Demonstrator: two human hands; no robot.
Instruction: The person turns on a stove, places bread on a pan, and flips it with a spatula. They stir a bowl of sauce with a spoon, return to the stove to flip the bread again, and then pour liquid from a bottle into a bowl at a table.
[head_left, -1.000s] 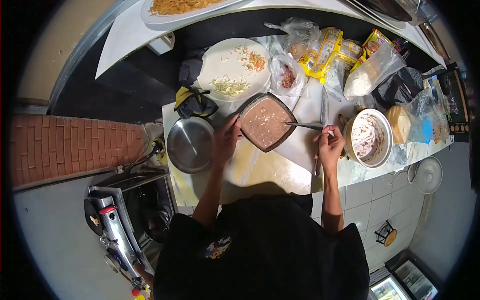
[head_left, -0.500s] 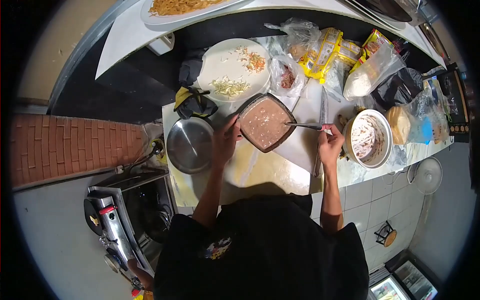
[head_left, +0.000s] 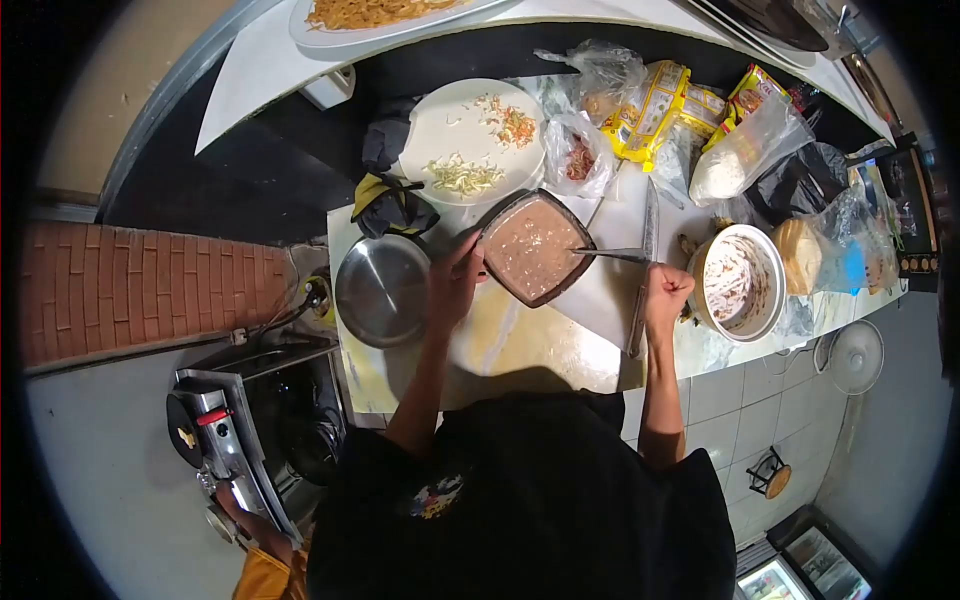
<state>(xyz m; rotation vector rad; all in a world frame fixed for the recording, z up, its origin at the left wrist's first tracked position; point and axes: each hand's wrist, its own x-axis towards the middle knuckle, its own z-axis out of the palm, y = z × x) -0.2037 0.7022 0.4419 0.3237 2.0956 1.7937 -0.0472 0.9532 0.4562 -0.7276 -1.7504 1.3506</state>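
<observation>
A dark, square bowl sits on the counter, filled with a pinkish-brown, lumpy mixture. My left hand grips the bowl at its left edge. A slim metal utensil leans out over the right rim, its head hidden in the mixture. My right hand is closed in a fist at the handle's end. Right of that hand stands a white pot, its inside smeared with brown residue. A long knife lies behind my right hand.
A steel pan is left of my left hand. Behind the bowl are a cream board with shredded vegetables, a bag of reddish bits and yellow packets. Another person's hand is at the stove, lower left.
My right hand has gone from a fingertip pinch on the handle to a closed fist slightly lower. The other person's arm and orange sleeve have come further into view.
</observation>
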